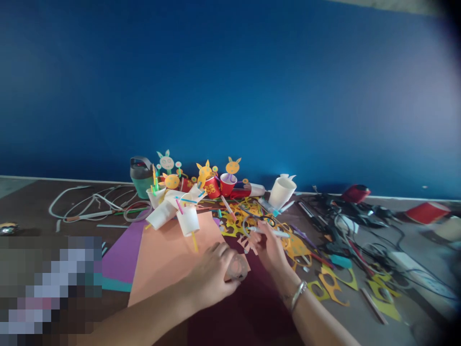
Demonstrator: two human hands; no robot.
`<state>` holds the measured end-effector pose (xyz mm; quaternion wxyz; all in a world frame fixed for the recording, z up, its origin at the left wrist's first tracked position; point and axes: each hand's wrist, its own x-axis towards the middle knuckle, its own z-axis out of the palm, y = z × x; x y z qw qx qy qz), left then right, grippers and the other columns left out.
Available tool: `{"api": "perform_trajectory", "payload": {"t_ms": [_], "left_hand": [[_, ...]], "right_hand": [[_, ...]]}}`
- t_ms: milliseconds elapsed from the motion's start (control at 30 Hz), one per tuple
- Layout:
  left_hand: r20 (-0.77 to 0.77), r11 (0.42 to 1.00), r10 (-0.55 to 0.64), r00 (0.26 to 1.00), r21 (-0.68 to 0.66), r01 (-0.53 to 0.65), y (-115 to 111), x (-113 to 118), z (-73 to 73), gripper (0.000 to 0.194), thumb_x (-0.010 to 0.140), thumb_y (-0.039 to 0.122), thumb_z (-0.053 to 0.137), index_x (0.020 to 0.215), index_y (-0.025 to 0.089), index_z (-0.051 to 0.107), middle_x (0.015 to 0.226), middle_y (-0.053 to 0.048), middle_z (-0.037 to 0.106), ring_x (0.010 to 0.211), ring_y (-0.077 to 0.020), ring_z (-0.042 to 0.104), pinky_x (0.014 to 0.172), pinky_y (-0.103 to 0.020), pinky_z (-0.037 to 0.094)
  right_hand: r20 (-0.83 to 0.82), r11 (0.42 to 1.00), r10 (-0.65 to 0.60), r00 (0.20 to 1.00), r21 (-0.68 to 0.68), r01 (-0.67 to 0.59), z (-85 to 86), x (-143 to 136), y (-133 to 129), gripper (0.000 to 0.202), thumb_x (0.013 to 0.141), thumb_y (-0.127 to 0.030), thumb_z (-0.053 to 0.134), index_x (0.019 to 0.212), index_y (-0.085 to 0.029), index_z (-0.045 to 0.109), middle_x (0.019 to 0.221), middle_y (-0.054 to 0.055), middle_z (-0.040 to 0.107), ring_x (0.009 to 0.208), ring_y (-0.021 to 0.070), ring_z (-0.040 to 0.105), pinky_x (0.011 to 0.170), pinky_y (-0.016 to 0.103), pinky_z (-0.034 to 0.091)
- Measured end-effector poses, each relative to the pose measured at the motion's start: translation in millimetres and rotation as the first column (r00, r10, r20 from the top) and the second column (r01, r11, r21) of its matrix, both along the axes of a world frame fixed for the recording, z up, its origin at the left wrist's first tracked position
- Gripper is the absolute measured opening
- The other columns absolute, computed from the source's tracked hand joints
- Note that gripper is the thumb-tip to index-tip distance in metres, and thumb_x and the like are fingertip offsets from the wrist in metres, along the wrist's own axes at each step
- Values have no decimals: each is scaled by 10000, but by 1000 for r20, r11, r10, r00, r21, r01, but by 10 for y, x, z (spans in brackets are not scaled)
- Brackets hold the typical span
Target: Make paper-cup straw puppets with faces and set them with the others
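Observation:
My left hand [212, 274] is closed on a round translucent disc [237, 267]; a small peach paper piece lies against or under it, and I cannot tell which. Beneath the left wrist spreads a large peach paper sheet [169, 259]. My right hand [268, 246] is closed around a white pen [279, 233], held nearly level to the right of the disc. Small peach paper scraps [245, 244] sit just left of the right fingers. The tips of several fingers are hidden.
Paper cups [188, 221] with straws and cut-paper animal faces [232, 166] stand along the blue wall. Yellow paper offcuts [329, 283] litter the right side, near tangled black cables [374, 250]. A lidded green container [141, 178] and white cables [97, 202] are at left.

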<state>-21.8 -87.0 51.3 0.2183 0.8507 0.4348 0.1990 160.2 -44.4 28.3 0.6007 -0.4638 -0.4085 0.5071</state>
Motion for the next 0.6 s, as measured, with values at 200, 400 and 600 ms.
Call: {"api": "perform_trajectory", "payload": {"t_ms": [200,400,600], "left_hand": [[-13,999,35,999,-22,-35,102,227,-177,436,658,251,706,1074,223,577,1029,-47,600,1001,-250,549,882,-370,448],[32,998,57,998,-3,-57,50,217,-220,420,742,297,663,1143,231,559,1074,-62,596,1024,-257,549,897,-391,442],[46,999,49,998,-18,-48,92,186,-374,495,774,428,660,1222,275,516,1116,-57,584,1053,-264,538,910,-408,440]], "right_hand": [[-278,999,-9,960,-38,-1,-29,71,48,319,733,-371,650,645,-228,379,530,-72,349,465,96,347,448,229,312],[-251,995,4,968,-94,-28,-119,69,46,306,744,-378,638,648,-226,391,534,-73,369,457,92,355,430,218,320],[-204,993,18,979,-110,-41,-191,15,62,303,739,-355,651,632,-224,399,509,-76,379,433,86,343,421,218,295]]}}
